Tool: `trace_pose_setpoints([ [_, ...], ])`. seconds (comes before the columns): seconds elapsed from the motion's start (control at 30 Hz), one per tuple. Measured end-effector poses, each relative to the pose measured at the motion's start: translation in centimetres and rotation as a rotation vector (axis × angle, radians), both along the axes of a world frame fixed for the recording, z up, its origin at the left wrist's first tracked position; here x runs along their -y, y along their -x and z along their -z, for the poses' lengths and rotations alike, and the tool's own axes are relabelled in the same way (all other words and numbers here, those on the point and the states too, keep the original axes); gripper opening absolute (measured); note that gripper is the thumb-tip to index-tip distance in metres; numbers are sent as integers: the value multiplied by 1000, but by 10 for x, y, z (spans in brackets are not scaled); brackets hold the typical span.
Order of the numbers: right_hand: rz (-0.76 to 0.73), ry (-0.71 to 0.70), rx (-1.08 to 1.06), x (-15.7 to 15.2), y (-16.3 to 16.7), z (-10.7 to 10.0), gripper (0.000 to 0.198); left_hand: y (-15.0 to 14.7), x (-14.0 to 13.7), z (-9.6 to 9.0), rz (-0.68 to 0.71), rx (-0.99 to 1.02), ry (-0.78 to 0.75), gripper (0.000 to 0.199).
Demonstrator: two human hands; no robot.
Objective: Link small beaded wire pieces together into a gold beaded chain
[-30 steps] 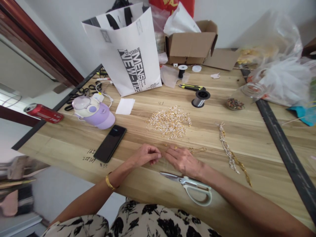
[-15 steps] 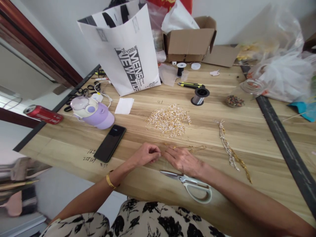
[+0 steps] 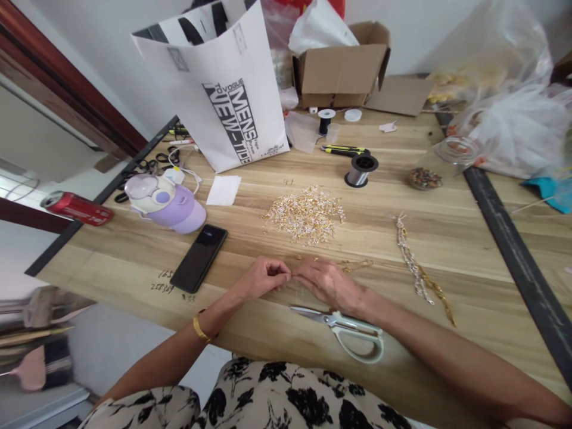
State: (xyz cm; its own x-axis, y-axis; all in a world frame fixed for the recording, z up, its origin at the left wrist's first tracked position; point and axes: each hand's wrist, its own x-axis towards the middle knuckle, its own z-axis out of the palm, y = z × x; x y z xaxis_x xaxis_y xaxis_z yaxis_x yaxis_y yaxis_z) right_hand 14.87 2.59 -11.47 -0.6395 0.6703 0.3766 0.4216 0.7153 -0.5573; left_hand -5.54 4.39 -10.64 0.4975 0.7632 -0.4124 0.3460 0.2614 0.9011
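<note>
Little has moved since the earlier frames: the right hand (image 3: pixel 328 284) has edged its fingers closer to those of the left hand (image 3: pixel 264 277), and the view has shifted slightly. Just nearer the person than the right hand, pale-handled scissors (image 3: pixel 331 320) lie on the wooden counter (image 3: pixel 370 229), blades pointing left. A black phone (image 3: pixel 199 257) rests left of the left hand, with a lilac rounded bottle (image 3: pixel 183 208) and a red metal can (image 3: pixel 78 208) beyond. Farther back stand a stiff white shopping bag (image 3: pixel 214 107) and an open cardboard box (image 3: pixel 342 70); a spool of silvery wire (image 3: pixel 361 171) sits before a yellow-and-black cutter (image 3: pixel 344 150). Rightward are a clear jar (image 3: pixel 426 177) and a crumpled, translucent plastic bag (image 3: pixel 518 134).

Smooth, pale-brown grain runs across the counter. Linked chains (image 3: pixel 413 262), silver and gold, lie side by side well right of the heap (image 3: pixel 306 214) of tiny, glinting gold and silvery pieces, which spreads loosely beyond both hands. A fine gold strand (image 3: pixel 360 265) lies just past the right hand. Both hands have fingertips pinched together, meeting or nearly so; whatever may be between them is too small to tell.
</note>
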Motion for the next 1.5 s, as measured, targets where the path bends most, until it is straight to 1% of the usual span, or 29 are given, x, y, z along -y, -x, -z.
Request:
trace_pose_setpoints([
  [0.1, 1, 81, -81, -1, 0, -2, 20, 0, -1, 0, 13, 24, 19, 27],
  [0.2, 20, 217, -136, -2, 0, -4, 18, 0, -1, -2, 9, 39, 52, 31],
  [0.33, 88, 408, -178, -4, -1, -7, 17, -1, 0, -2, -47, 92, 48, 39],
  [0.47, 109, 558, -247, -7, -1, -9, 19, -4, 0, -2, -52, 130, 54, 45],
  [0.53, 95, 623, -288, -9, -1, -9, 20, -5, 0, -1, -36, 133, 56, 44],
  [0.63, 92, 693, -318, -10, -1, -8, 20, -7, 1, 1, -16, 129, 44, 36],
  [0.7, 111, 706, -322, -11, -1, -8, 19, -6, 1, 2, -10, 107, 17, 32],
  [0.77, 133, 702, -333, -12, -1, -8, 18, -5, 1, 2, -8, 37, -70, 27],
  [0.83, 151, 699, -341, -12, -2, -8, 18, -2, 1, -2, -2, -105, -241, 22],
  [0.9, 166, 698, -341, -13, -2, -8, 18, 1, 1, -9, 26, -297, -438, 18],
  [0.97, 177, 698, -336, -13, -2, -8, 18, 3, 0, -16, 78, -454, -552, 18],
  [1.03, 184, 690, -325, -13, -3, -7, 18, 4, -1, -21, 124, -518, -584, 18],
  [1.13, 187, 670, -297, -13, -3, -6, 18, 4, -2, -24, 169, -491, -569, 16],
  [1.3, 184, 651, -290, -13, -3, -6, 17, -1, -1, -17, 197, -424, -593, 14],
  [1.5, 179, 628, -285, -13, -2, -6, 16, -6, 2, -13, 204, -446, -650, 12],
])
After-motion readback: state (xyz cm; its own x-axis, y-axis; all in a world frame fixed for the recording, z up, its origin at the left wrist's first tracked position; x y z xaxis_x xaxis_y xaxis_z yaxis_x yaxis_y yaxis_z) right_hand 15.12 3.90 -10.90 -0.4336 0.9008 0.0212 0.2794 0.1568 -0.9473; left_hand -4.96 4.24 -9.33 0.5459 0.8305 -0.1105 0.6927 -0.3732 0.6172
